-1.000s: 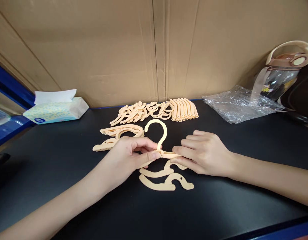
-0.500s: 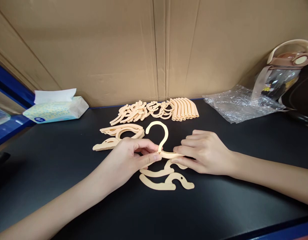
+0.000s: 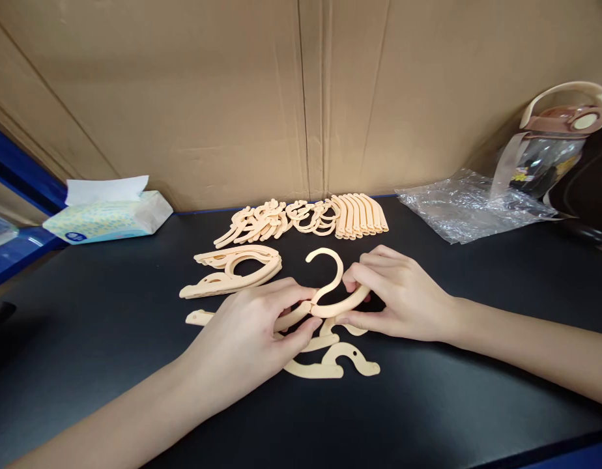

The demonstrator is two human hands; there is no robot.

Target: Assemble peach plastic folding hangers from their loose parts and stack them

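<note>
The left hand (image 3: 255, 326) holds a pale hanger (image 3: 337, 307) near its middle joint, thumb on the near side and fingers on the far side, pinched closely around the left arm. The right hand (image 3: 396, 296) grips the hanger's right arm toward its outer end, thumb near and fingers curled round the far side. The hanger is between the two hands at the middle of the table (image 3: 301, 433), its hook (image 3: 339, 267) curving up and opening to the left. A pale end (image 3: 197, 317) shows left of the left hand; the hand hides whether it joins the hanger. Just on the near side of the hands lie flat loose pieces (image 3: 316, 371), partly covered by the left hand. Left of the hook and a little farther off is a stack of folded hangers (image 3: 269, 273). At the far edge are a pile of notched pieces (image 3: 262, 225), some loose hooks (image 3: 308, 221) and a row of curved bars (image 3: 362, 216). A tissue pack (image 3: 105, 218) sits far left; a clear plastic bag (image 3: 464, 205) and a bottle (image 3: 550, 153) are far right, before cardboard (image 3: 184, 98).
</note>
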